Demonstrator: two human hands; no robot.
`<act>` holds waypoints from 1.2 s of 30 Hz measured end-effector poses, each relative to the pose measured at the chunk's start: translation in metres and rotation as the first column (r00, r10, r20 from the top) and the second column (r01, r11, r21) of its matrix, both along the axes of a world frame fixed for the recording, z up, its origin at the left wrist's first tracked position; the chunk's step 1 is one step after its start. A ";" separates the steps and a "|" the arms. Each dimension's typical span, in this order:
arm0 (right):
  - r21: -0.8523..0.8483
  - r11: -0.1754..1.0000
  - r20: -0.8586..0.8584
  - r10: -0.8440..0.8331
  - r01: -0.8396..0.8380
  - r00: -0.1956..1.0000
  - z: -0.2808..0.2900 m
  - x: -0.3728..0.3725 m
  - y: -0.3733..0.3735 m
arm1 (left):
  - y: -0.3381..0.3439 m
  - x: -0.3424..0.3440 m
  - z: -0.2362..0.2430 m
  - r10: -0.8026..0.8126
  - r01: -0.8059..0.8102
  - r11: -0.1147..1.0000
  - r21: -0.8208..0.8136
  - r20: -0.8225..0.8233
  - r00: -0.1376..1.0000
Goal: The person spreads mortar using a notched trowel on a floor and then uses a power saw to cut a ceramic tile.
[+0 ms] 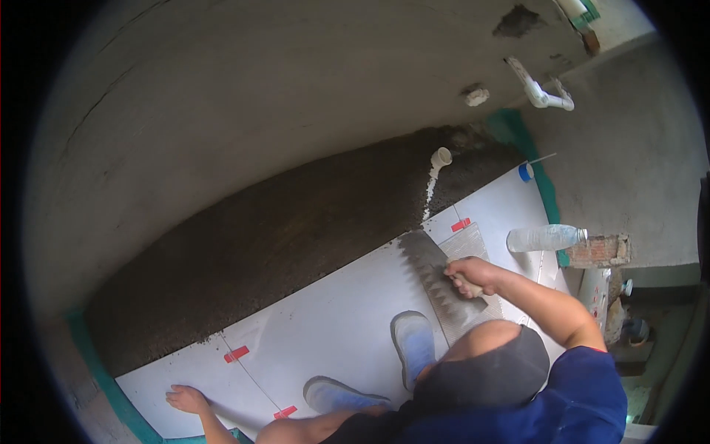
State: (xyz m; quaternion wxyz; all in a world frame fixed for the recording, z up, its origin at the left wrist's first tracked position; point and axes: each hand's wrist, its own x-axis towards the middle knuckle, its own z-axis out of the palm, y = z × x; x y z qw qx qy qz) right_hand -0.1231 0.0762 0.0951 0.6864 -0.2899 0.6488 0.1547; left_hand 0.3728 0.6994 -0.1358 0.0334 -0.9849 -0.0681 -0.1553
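Observation:
My right hand [471,277] grips the handle of a notched steel trowel [429,265], whose toothed blade lies at a slant over a light textured panel [464,242] on the white tiles. My left hand [188,399] rests on a large white tile [140,396] at the lower left, fingers extended and holding nothing. Red plastic clips [236,354] sit across the tile joints. Beyond the tiles' far edge is a strip of dark, damp screed [259,259]. My feet, in blue-grey shoes [414,348], are on the tiles.
A plastic bottle [543,238] lies at the right. A white pipe stub [441,157] rises from the screed. Bent white pipes [538,92] project from the wall. Green coating [89,348] runs along the wall bases. A blue tape roll [526,172] sits at the far right corner.

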 end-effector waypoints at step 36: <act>-0.349 0.936 0.242 0.049 0.040 0.969 -0.022 -0.008 -0.050 | 0.037 0.010 -0.004 -0.193 0.486 0.855 0.180 -0.760 0.621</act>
